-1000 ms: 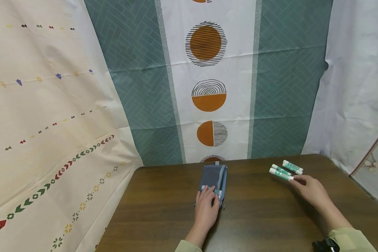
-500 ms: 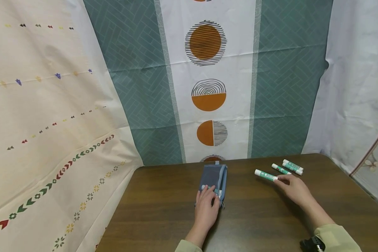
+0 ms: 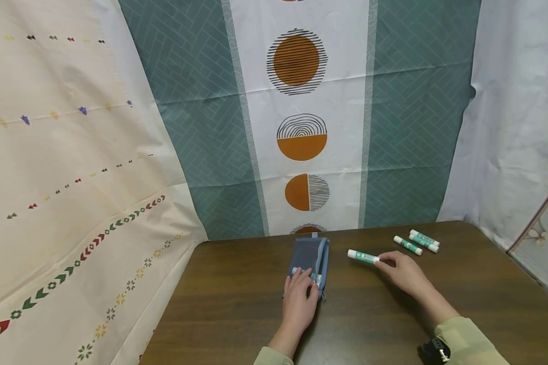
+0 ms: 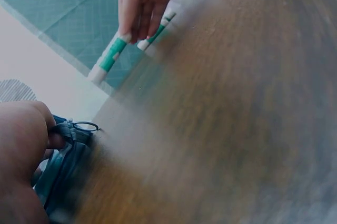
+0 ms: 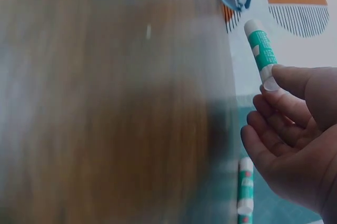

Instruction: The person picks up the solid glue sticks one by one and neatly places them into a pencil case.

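A green-and-white glue stick [image 3: 363,256] is pinched at one end between the thumb and fingertips of my right hand [image 3: 404,274]. Its free end points left, toward a blue-grey zip pouch [image 3: 305,251]. My left hand [image 3: 298,304] holds the near part of that pouch, fingers over its top and thumb by the zipper side. Under those fingers, part of another glue stick [image 3: 318,280] shows at the pouch, mostly covered. The left wrist view shows the zipper pull ring [image 4: 85,126] beside the left thumb. In the right wrist view, the other right fingers [image 5: 268,129] curl loosely below the stick.
On the brown wooden table [image 3: 237,314], a single glue stick [image 3: 408,245] lies at the back right, with a pair of glue sticks [image 3: 424,239] side by side just behind it. A patterned curtain [image 3: 319,152] hangs behind the far table edge.
My right hand has carried the glue stick leftward from beside the other sticks toward the pouch. The left hand and pouch stay in place.
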The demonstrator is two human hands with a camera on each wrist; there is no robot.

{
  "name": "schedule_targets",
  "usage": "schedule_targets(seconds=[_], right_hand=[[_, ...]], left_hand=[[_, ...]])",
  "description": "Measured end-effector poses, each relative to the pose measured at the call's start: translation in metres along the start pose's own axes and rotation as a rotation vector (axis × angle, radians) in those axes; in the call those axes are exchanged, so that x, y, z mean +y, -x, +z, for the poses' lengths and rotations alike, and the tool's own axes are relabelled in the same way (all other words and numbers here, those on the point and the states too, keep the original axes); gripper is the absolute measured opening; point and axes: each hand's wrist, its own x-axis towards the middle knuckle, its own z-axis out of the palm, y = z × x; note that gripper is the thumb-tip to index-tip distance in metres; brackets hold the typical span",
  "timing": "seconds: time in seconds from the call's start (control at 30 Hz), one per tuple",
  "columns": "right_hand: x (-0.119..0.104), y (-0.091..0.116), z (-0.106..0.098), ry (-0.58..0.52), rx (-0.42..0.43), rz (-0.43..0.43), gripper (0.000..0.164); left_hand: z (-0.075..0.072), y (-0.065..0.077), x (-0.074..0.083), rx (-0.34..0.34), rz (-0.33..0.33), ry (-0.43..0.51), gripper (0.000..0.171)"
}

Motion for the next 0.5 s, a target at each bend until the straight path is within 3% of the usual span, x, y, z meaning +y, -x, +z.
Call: schedule_targets(seconds=[0.5], right_hand=[[-0.033,-0.012,0.036,-0.023,-0.060,-0.009,0.032]], left_hand=[[0.000,0.000,0.000,-0.010,-0.004,0.001,0.022]])
